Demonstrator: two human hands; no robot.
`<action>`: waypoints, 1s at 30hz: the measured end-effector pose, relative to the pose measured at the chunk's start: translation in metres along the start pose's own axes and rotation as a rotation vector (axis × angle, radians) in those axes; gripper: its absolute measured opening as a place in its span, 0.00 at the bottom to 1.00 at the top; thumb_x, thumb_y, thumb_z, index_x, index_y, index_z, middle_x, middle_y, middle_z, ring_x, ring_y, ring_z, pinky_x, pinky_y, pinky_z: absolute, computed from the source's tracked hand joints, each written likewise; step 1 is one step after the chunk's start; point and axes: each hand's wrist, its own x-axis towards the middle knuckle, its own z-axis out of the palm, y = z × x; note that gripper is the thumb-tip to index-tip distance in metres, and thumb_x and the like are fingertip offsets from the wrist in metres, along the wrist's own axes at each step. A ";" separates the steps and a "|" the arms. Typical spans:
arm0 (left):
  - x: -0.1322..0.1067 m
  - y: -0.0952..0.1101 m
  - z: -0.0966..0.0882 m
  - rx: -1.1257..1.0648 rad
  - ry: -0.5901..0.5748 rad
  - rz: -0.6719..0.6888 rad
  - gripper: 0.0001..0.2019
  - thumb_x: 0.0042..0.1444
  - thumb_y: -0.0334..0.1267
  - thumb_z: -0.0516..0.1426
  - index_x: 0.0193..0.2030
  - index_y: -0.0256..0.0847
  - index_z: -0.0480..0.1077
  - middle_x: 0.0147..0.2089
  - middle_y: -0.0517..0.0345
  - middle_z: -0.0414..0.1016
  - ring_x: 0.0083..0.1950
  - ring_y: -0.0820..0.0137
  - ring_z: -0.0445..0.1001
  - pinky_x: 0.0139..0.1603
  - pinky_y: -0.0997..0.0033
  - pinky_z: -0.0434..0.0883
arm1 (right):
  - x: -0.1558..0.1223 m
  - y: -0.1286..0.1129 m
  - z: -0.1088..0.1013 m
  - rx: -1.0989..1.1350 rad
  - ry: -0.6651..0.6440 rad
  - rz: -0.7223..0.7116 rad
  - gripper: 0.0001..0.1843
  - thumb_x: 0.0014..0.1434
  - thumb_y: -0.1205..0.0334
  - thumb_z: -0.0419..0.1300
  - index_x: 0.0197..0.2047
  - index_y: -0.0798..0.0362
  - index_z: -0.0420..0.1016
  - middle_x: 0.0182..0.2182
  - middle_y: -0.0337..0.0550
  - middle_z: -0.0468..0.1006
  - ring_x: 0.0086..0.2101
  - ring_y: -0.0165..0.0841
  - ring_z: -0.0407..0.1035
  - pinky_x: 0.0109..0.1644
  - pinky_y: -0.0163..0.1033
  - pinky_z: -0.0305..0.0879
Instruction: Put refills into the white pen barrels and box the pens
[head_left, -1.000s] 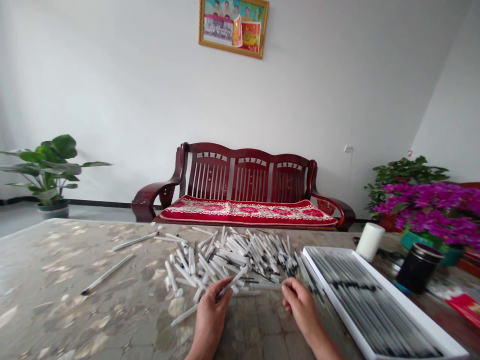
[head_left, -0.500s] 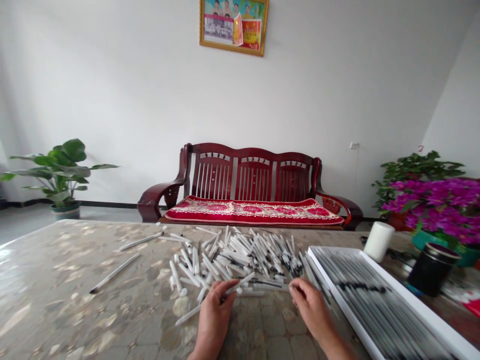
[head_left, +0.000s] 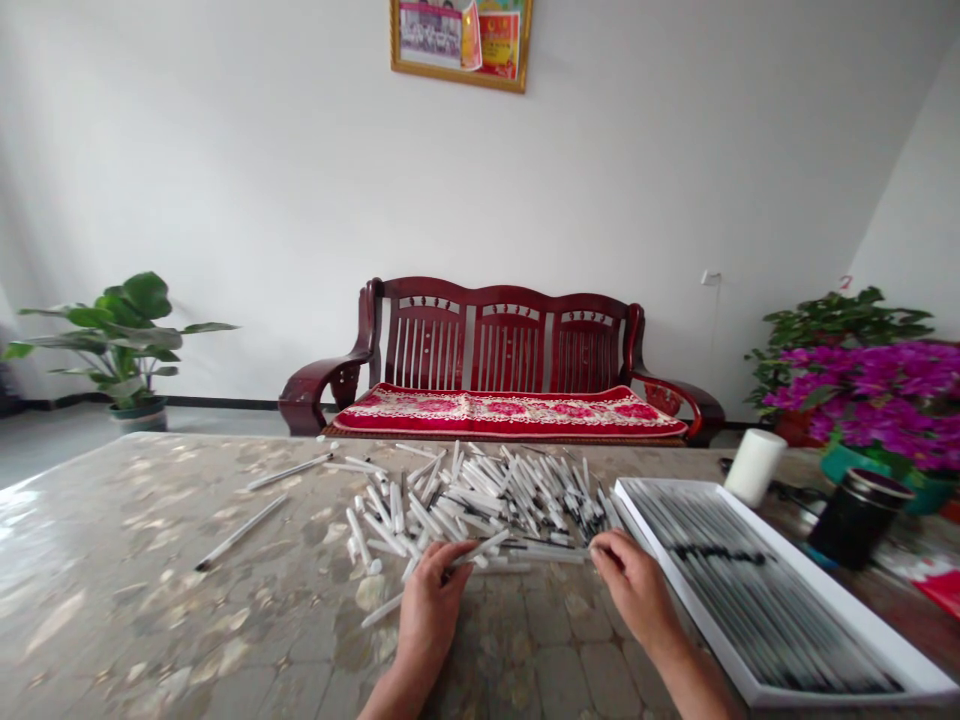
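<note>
My left hand (head_left: 435,590) is closed, thumb and fingers pinching a whitish pen barrel (head_left: 489,544) that points up and to the right. Fingers pressed together, my right hand (head_left: 626,575) is at the right edge of the pile, by the end of a pale tube lying there; what it grips, if anything, is too small to make out. Between and beyond both hands spreads a heap of white pen barrels (head_left: 480,490), with dark thin pieces among them. Another white barrel (head_left: 382,610) lies left of my left wrist.
A white box (head_left: 626,510) filled with rows of clear, dark-tipped pens (head_left: 720,560) stands at the right. Two loose pens lie at the left, one nearer (head_left: 244,532), one farther (head_left: 291,471). A white roll (head_left: 756,468), black cup (head_left: 859,520) and purple flowers (head_left: 885,400) are farther right.
My right hand has shifted slightly right and away from the left one. The view has tilted down a little. My left hand keeps its hold on the pen barrel.
</note>
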 end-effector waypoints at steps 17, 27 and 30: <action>-0.003 0.005 0.000 0.020 -0.049 0.039 0.12 0.48 0.34 0.58 0.37 0.45 0.82 0.34 0.56 0.78 0.35 0.64 0.76 0.40 0.68 0.71 | 0.000 0.001 -0.002 0.002 -0.026 -0.038 0.12 0.62 0.58 0.54 0.30 0.51 0.73 0.26 0.40 0.72 0.29 0.33 0.68 0.34 0.35 0.63; 0.003 0.008 -0.016 0.108 -0.212 0.196 0.10 0.52 0.34 0.58 0.37 0.46 0.82 0.36 0.55 0.79 0.40 0.65 0.78 0.43 0.70 0.72 | 0.005 -0.001 -0.015 0.173 -0.185 0.061 0.09 0.59 0.58 0.57 0.30 0.52 0.74 0.26 0.38 0.71 0.27 0.31 0.68 0.33 0.34 0.63; 0.003 0.009 -0.020 0.173 -0.313 0.209 0.10 0.53 0.35 0.59 0.37 0.48 0.82 0.35 0.56 0.80 0.38 0.66 0.78 0.41 0.71 0.71 | 0.007 -0.004 -0.021 0.294 -0.300 0.210 0.07 0.55 0.59 0.60 0.29 0.52 0.74 0.21 0.35 0.70 0.23 0.29 0.66 0.29 0.33 0.62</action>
